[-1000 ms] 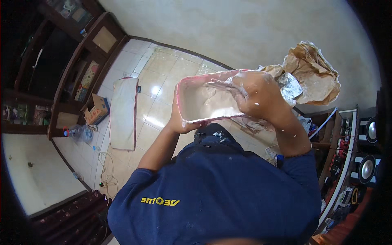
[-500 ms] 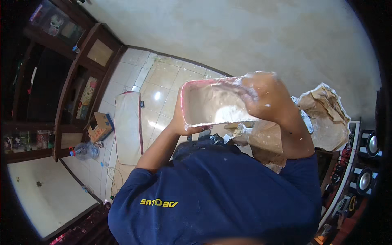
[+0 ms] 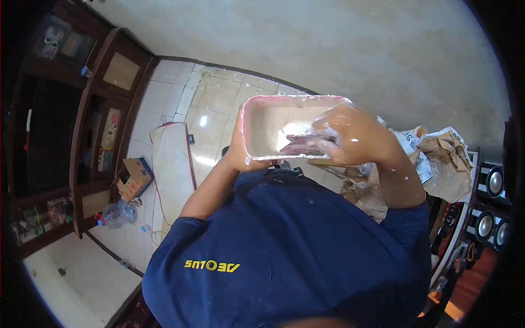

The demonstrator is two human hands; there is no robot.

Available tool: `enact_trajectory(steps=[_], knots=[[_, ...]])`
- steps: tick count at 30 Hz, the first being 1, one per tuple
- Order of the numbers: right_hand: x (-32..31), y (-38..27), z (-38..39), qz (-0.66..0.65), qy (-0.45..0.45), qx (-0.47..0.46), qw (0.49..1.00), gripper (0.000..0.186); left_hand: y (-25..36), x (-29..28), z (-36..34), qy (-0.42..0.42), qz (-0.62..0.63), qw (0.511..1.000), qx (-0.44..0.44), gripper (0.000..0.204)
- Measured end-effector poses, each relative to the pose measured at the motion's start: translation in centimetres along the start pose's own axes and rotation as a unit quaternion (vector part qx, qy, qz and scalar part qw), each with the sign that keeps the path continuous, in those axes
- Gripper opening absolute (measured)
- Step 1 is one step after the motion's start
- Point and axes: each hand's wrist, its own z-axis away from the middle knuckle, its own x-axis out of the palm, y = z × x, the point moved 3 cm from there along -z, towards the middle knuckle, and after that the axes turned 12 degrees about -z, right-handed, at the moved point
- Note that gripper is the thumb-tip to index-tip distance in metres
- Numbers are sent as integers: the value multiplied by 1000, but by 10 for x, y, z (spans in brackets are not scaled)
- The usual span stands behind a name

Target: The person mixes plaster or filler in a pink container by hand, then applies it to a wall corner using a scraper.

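Holding the pink tub (image 3: 273, 128) at chest height, the left hand (image 3: 239, 156) clamps its near wall; the right hand (image 3: 350, 134) dips inside, fingers closed on a paste-coated tool (image 3: 303, 146). Judgement: keep the tub level and scrape towards one corner.

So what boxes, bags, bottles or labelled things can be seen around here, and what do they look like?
Cardboard box: on the tiled floor by the dark wooden shelf unit, open, brown with a blue side.
Plastic bottle: lying on the floor below the box, clear with a red cap.
Crumpled paper sacks: heaped at the right, brown and white, printed.
Pink tub: held up in both hands, rectangular, smeared white inside.
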Motion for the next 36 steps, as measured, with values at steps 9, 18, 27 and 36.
enact_trajectory(steps=[9,18,27,36], knots=[[15,-39,-147,104,155,53,981,14,-16,-152,-21,-79,-7,997,-21,109],[54,-60,-234,-16,70,48,996,22,-19,-241,-50,-93,12,995,41,108],[11,-22,-300,71,205,83,973,23,-42,-294,-105,-91,14,996,-7,106],[-26,17,-385,-1,56,-27,998,19,-64,-326,-196,-83,-36,996,-7,107]])
